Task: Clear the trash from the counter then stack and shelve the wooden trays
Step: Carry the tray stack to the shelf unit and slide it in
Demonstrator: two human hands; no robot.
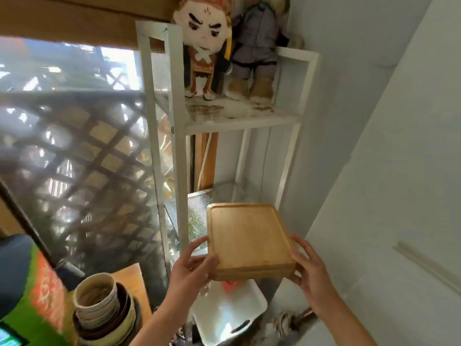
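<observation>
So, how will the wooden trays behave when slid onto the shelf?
The wooden trays look rigid and flat, so probably no bending. Both hands grip their near corners, left hand, right hand. The smooth wood may slide easily on the shelf.

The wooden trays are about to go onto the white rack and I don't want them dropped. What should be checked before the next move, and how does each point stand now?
1. Left hand grips the near left corner of the wooden trays: ok.
2. Right hand holds the near right corner: ok.
3. Stack level, edges aligned: ok, as far as visible.
4. Lower mesh shelf of the white rack free behind the stack: cannot tell, the trays hide most of it.
5. Top shelf free: not ok, two plush dolls stand there.
6. Stacked bowls out of the path: ok, they sit lower left.
</observation>
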